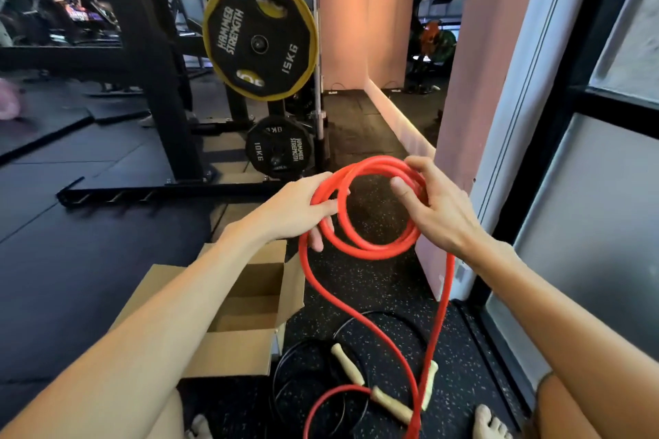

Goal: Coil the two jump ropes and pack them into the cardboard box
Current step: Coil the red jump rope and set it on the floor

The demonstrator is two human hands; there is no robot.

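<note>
Head view: A person seated on a gym's speckled rubber floor (374, 296) holds a partly coiled red jump rope (372, 252) in mid-air with both bare hands. The left hand (296, 210) grips the coil's left side, fingers curled round the bunched loops. The right hand (437, 210) clasps the right side, thumb lying inside the ring and fingers wrapped behind it. Two loose red strands hang from the coil to the floor, one snaking down from the left hand, the other dropping straight from the right wrist.

The open cardboard box (231, 353) sits on the floor below the left forearm, flaps spread, its inside partly hidden by the arm. Just right of the box, a thin black jump rope (274, 385) lies in loose loops on the floor, uncoiled. A pale wooden handle (346, 363) rests among those loops. A second handle (392, 404) caps the red rope's end near the bottom edge, and a third (429, 385) shows partly behind the hanging red strand; which rope it belongs to cannot be told. Bare toes (488, 424) edge into the bottom of the picture.

Beyond the hands stands a black rack (149, 64) carrying a yellow-rimmed 15KG plate (260, 36) and, lower down, a black 10KG plate (280, 148). A pink wall (460, 118) runs along the right.
</note>
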